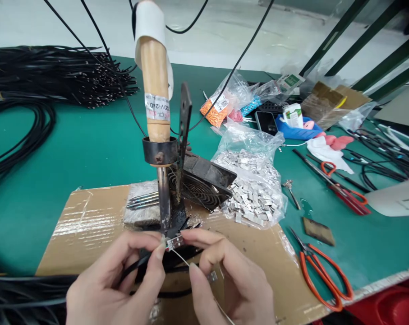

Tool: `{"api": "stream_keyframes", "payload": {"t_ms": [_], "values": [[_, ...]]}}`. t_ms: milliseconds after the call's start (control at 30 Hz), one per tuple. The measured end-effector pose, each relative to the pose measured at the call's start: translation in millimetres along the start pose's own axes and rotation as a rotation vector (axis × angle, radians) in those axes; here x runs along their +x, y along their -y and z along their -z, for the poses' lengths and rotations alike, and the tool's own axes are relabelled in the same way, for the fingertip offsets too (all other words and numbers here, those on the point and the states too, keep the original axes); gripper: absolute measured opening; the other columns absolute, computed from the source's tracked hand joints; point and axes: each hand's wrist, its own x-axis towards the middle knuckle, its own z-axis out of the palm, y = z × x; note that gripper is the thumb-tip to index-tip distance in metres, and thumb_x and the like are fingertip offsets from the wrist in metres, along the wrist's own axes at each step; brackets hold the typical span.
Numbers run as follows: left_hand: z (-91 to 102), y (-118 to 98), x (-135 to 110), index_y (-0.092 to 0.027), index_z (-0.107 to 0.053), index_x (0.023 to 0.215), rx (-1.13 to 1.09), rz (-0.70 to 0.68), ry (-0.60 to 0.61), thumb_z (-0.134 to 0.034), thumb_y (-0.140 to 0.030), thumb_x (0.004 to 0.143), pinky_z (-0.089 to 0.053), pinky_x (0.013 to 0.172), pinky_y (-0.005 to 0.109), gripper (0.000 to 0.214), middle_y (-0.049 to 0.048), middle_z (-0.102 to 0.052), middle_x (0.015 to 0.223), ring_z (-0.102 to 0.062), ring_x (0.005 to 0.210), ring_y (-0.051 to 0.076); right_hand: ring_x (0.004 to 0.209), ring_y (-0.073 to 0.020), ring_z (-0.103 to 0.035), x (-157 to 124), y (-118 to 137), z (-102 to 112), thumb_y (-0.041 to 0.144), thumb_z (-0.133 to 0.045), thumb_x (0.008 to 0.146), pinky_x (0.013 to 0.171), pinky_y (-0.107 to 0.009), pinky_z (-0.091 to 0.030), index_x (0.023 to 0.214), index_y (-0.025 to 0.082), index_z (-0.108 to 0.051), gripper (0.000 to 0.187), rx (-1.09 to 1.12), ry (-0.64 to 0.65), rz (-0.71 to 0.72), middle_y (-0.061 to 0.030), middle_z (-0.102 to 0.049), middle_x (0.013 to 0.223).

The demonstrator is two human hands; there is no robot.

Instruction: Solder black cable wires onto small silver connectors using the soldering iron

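While the left hand (pixel 112 284) pinches a small metal connector (pixel 174 243) tightly between its fingers (pixel 156 259), the right hand (pixel 233 284) nips a thin wire (pixel 190 264) running from that connector, fingers nearly closed. Both hands work above a cardboard sheet (pixel 89 225) on the green counter (pixel 55 149), just before a wood-handled soldering iron (pixel 153 90) upright in its metal stand (pixel 182 135).

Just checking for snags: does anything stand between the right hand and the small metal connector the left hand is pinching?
Nothing visible does: the right hand sits right at the small metal connector, and the soldering iron stands behind it, not between.
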Motion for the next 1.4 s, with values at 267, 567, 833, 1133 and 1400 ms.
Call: {"api": "stream_keyframes", "payload": {"t_ms": [267,567,833,1133,1400], "values": [[-6.5,-10,15,-0.031,-0.073,0.073,-0.018,-0.073,-0.061,-0.072,-0.022,0.077,-0.055,0.064,0.002,0.01,-0.0133,-0.078,0.072,-0.075,0.057,0.004,0.094,-0.0219,-0.075,4,0,-14,0.023,-0.061,0.084,0.092,-0.039,-0.054,0.069,0.029,-0.057,0.016,0.019,-0.086,-0.056,0.006,-0.083,0.108],[-5.9,-11,15,-0.03,-0.074,0.074,-0.054,-0.073,-0.073,-0.073,-0.022,0.078,-0.055,0.063,0.002,0.01,-0.013,-0.079,0.071,-0.075,0.056,0.004,0.09,-0.0232,-0.072,5,1,-21,0.028,-0.063,0.085,0.086,-0.04,-0.053,0.069,0.031,-0.058,0.017,0.031,-0.143,-0.034,0.0109,-0.083,0.106],[-5.6,-12,14,-0.031,-0.074,0.075,-0.057,-0.084,-0.068,-0.072,-0.021,0.08,-0.053,0.064,-0.001,0.012,-0.0148,-0.079,0.072,-0.076,0.059,0.002,0.089,-0.0218,-0.073,5,1,-21,0.028,-0.064,0.085,0.087,-0.038,-0.054,0.07,0.031,-0.059,0.016,0.039,-0.136,-0.027,0.0092,-0.083,0.106],[-6.7,-11,13,-0.031,-0.073,0.076,-0.043,-0.103,-0.077,-0.072,-0.021,0.081,-0.056,0.068,0.002,0.011,-0.0144,-0.079,0.074,-0.077,0.061,0.003,0.091,-0.0243,-0.074,3,1,-20,0.028,-0.065,0.085,0.085,-0.039,-0.055,0.071,0.031,-0.06,0.015,0.019,-0.143,-0.033,0.0048,-0.084,0.106],[-6.3,-11,13,-0.031,-0.073,0.075,-0.033,-0.093,-0.056,-0.071,-0.021,0.08,-0.056,0.066,0.002,0.012,-0.0147,-0.078,0.073,-0.077,0.061,0.004,0.091,-0.0171,-0.076,5,1,-17,0.023,-0.064,0.084,0.088,-0.033,-0.056,0.072,0.03,-0.06,0.014,0.032,-0.102,-0.026,0.0096,-0.083,0.109]]}}
